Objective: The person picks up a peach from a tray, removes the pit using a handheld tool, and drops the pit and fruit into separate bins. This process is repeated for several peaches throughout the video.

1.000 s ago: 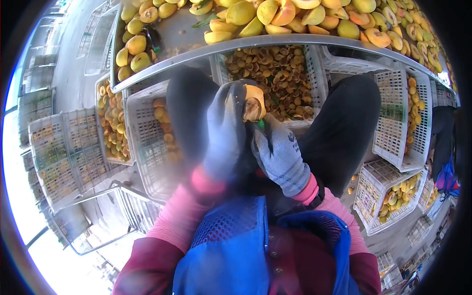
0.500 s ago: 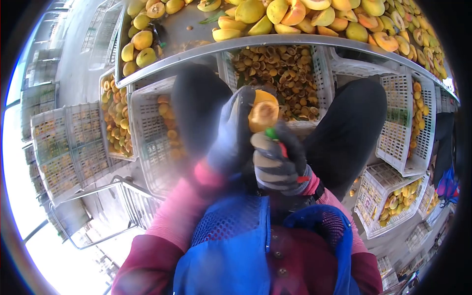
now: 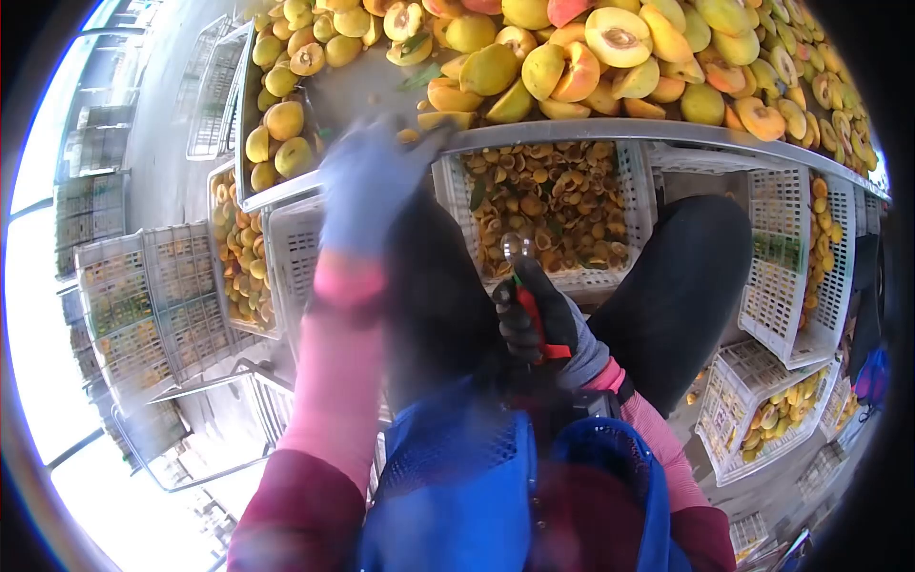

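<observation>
My left hand (image 3: 376,181), in a light blue glove, is smeared by motion at the front rim of the metal table (image 3: 357,91); whether it holds anything is unclear. Near its fingertips lie peach halves (image 3: 453,95). Lower and to the right, my right hand (image 3: 538,319), in a glove with dark fingers, is closed around the red handle of a pitting tool (image 3: 529,303). The tool's round metal end (image 3: 516,246) points up, in front of a crate of brown and orange scraps (image 3: 543,200).
Cut peaches (image 3: 620,38) are heaped along the table. White crates with fruit stand at the left (image 3: 243,253) and right (image 3: 801,257), with another at the lower right (image 3: 762,405). A metal frame (image 3: 200,477) is at the lower left. My knees flank the scrap crate.
My left hand has moved up and left to the table rim, and the peach half it held is no longer seen in it. My right hand still grips the tool, now apart from the left.
</observation>
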